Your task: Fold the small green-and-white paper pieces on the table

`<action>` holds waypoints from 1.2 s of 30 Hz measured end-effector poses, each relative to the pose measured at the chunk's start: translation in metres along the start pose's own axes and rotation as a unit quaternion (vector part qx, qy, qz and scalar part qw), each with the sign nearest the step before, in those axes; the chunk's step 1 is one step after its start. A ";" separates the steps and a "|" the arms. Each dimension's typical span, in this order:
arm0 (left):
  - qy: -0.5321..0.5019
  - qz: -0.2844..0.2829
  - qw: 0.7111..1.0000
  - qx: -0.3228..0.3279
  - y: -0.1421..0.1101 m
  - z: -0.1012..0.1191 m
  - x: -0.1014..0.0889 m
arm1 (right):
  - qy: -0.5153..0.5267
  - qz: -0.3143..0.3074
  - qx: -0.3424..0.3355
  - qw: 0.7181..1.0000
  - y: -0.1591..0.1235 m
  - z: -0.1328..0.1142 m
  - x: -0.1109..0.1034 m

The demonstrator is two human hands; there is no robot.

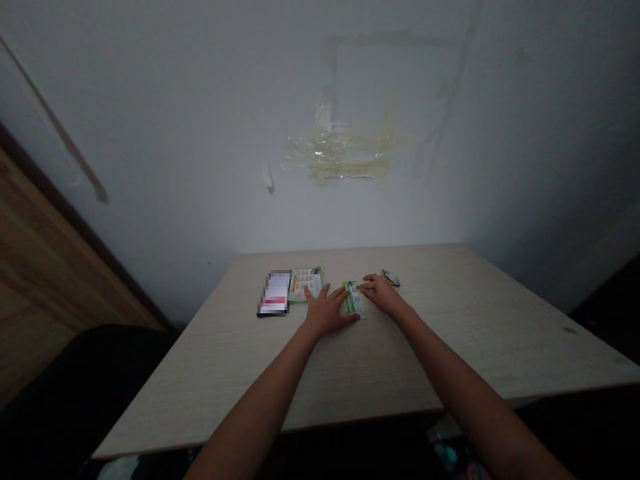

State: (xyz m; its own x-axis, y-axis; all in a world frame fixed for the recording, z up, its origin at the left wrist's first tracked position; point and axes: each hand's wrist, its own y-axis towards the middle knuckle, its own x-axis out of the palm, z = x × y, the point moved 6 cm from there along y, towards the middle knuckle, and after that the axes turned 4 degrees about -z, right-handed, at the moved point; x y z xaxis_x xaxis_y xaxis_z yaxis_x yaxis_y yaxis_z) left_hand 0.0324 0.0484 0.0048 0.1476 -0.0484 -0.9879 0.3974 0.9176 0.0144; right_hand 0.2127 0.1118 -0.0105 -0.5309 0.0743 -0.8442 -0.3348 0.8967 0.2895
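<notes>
A small green-and-white printed packet lies flat on the table between my hands. My left hand is spread out, its fingertips and thumb pressing along the packet's left side and lower end. With bent fingers drawn together, my right hand grips at the packet's upper right edge; the exact pinch is too small to see clearly. Beyond the right hand sits a crumpled green-and-white wrapper. To the left, a printed colourful leaflet or pouch lies partly behind my left fingers.
A phone with a blurred screen lies left of the printed piece. The pale wooden table meets a wall with clear tape on it. A dark shape, perhaps a chair, stands at the left.
</notes>
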 end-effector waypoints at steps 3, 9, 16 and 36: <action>0.006 -0.003 1.000 -0.002 0.000 0.000 0.000 | -0.027 0.007 0.007 1.000 0.000 -0.004 -0.001; -0.003 0.005 1.000 0.005 0.001 0.000 0.001 | -0.063 0.007 0.019 0.998 0.000 -0.008 0.001; -0.004 0.007 1.000 0.009 0.002 -0.001 0.003 | -0.092 0.013 0.020 0.996 -0.001 -0.016 0.000; 0.004 0.016 1.000 0.009 0.000 0.000 0.001 | -0.010 0.034 0.020 0.999 -0.001 -0.001 0.003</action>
State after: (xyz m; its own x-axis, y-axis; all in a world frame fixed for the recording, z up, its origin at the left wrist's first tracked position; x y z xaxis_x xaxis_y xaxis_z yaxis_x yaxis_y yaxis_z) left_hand 0.0325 0.0482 0.0040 0.1540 -0.0154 -0.9879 0.4086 0.9114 0.0495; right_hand 0.2107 0.1101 -0.0127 -0.5360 0.1447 -0.8317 -0.2671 0.9055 0.3297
